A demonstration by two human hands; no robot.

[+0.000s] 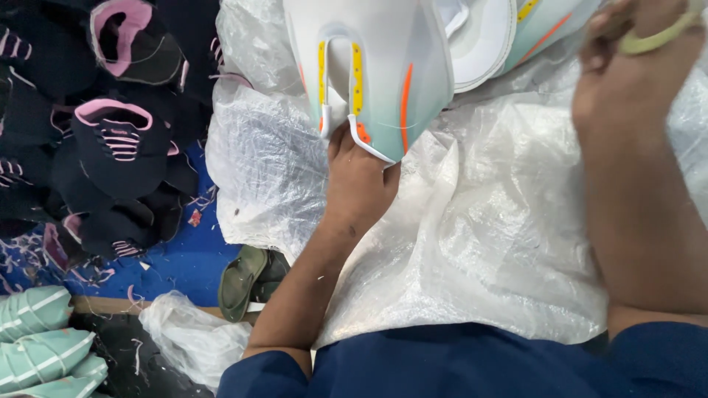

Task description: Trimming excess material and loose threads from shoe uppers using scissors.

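Gripping the lower edge of a mint-and-white shoe upper (376, 74) over the white plastic sheet (479, 221), the left hand (358, 180) is closed, the right hand (634, 66) holds yellow-handled scissors (656, 38), more uppers (487, 37) lying behind, trimming apparently unfinished.
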